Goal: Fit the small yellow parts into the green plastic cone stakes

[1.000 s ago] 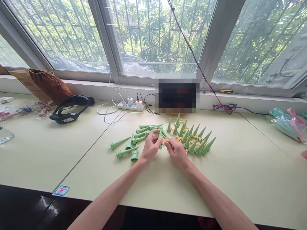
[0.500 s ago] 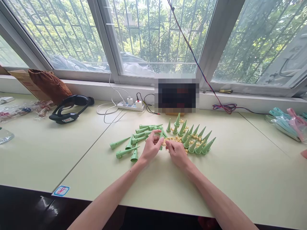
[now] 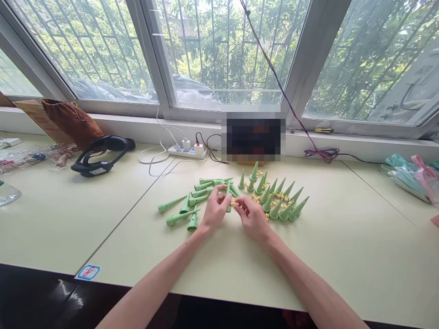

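My left hand (image 3: 216,208) is closed around a green plastic watering spike (image 3: 228,192), held upright with its tip pointing up. Pinched in the fingers of my right hand (image 3: 252,214) is a small yellow valve (image 3: 234,203), which meets the side of that spike. Left of my hands lie several loose green spikes (image 3: 181,218), mostly on their sides. On the right, several green spikes (image 3: 284,212) stand point up, many with yellow valves at their sides. Loose yellow valves (image 3: 255,198) lie between them, partly hidden by my right hand.
A power strip (image 3: 188,151) with plugs and cables lies at the back, beside a blurred dark screen (image 3: 254,137). Black headphones (image 3: 103,156) and a brown pouch (image 3: 72,121) are at left. Bagged teal and pink items (image 3: 413,176) lie far right. Part of another person's hand (image 3: 435,221) shows at the right edge.
The fingers of my right hand have shifted and turned slightly around the yellow valve, which shows more clearly now. My left hand keeps the spike in nearly the same place.
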`<state>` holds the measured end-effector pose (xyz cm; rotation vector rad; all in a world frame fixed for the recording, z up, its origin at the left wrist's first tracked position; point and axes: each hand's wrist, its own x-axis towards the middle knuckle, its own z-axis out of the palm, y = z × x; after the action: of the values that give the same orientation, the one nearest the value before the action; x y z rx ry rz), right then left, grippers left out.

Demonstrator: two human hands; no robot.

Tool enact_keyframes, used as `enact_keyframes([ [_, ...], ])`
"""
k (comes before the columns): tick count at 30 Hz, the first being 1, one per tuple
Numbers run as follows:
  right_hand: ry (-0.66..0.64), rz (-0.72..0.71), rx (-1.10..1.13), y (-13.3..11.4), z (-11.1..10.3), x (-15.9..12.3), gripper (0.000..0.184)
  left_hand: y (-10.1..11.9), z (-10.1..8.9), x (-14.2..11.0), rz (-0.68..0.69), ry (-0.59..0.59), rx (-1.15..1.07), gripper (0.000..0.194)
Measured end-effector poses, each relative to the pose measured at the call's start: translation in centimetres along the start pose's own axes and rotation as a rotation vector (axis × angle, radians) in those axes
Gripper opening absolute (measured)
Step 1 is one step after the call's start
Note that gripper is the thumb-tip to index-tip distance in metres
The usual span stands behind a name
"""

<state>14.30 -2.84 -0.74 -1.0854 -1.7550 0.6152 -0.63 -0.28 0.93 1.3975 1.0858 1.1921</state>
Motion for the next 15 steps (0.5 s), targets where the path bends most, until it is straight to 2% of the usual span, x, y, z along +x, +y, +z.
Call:
enact_keyframes([
  [6, -0.016, 0.0, 0.009, 0.39, -0.02, 0.03, 0.019, 0.13, 0.04, -0.03, 0.023, -0.015, 0.019, 0.033],
  [15, -0.022, 0.015, -0.043, 0.57, -0.05, 0.1, 0.037, 0.3, 0.12, -0.16, 0.057, -0.062, 0.03, 0.035],
])
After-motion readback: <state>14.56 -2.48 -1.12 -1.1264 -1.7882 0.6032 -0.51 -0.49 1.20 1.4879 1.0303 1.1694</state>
